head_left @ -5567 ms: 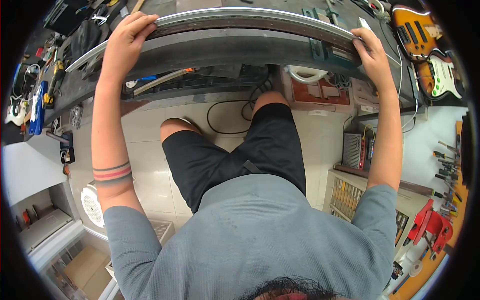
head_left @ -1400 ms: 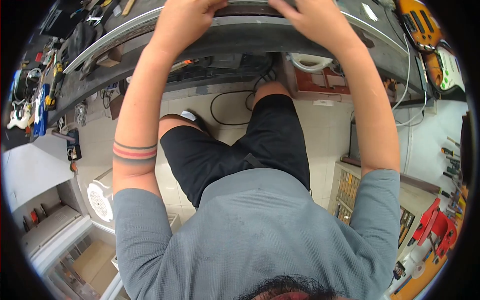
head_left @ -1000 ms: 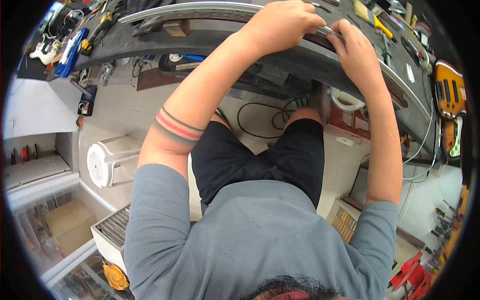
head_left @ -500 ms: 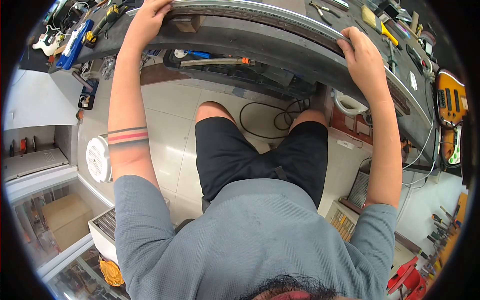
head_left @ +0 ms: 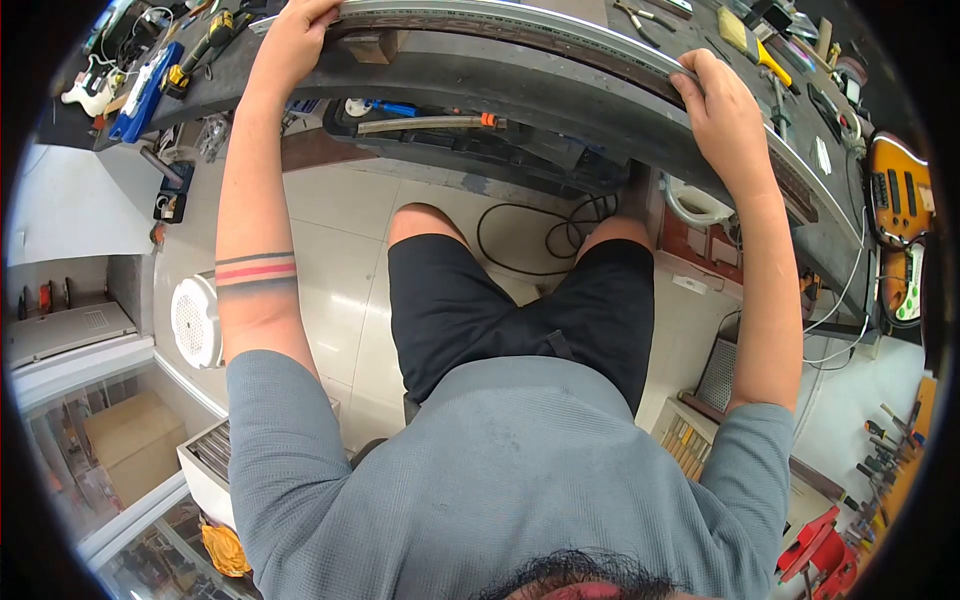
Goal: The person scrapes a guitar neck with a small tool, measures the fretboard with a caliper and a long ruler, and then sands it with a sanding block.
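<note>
A long silver metal straightedge (head_left: 560, 27) with fine markings along it runs across the front of the dark workbench. Under its near edge shows a long dark brown strip (head_left: 590, 64), whose kind I cannot make out. My left hand (head_left: 300, 38) is closed on the straightedge's left part, its fingertips partly cut off by the top of the view. Farther along to the right, my right hand (head_left: 722, 105) pinches the same bar between thumb and fingers. A small wooden block (head_left: 373, 47) sits under the bar beside my left hand.
Pliers (head_left: 642, 22), a yellow-handled brush (head_left: 765, 60) and other tools lie on the bench (head_left: 480, 85). A yellow drill (head_left: 195, 60) is at left. Guitar bodies (head_left: 898, 190) stand at right. Below are a tool tray (head_left: 440, 140) and a coiled cable (head_left: 530, 268).
The view has shifted very slightly. Both hands stay on the straightedge in nearly the same places.
</note>
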Demonstrator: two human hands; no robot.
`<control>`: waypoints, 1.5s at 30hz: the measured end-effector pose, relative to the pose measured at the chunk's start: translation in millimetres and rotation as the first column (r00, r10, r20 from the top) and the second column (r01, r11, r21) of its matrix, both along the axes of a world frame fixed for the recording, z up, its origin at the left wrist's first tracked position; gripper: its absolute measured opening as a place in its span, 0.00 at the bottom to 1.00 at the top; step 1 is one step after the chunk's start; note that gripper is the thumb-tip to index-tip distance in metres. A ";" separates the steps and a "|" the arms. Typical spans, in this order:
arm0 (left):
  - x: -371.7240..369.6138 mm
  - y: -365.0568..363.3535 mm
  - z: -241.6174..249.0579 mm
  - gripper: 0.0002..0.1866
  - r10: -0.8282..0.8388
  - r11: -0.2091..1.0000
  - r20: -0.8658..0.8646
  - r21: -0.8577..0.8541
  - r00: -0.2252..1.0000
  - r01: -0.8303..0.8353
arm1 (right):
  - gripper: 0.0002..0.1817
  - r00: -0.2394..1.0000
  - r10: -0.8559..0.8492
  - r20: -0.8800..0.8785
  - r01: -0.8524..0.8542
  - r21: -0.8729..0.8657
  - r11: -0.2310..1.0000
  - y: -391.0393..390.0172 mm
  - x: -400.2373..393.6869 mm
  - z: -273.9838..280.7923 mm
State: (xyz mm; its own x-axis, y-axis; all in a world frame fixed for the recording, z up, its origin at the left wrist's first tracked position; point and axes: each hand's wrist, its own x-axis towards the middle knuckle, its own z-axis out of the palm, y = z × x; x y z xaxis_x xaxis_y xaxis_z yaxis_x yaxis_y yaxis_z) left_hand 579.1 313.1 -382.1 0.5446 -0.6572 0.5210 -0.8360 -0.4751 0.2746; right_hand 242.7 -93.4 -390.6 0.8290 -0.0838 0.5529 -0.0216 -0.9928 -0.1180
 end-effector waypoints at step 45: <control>31.8 6.4 -19.8 0.14 -0.088 0.996 0.074 0.007 0.993 0.087 | 0.12 0.992 -0.111 -0.054 0.115 0.085 0.990 -113.0 -142.2 7.8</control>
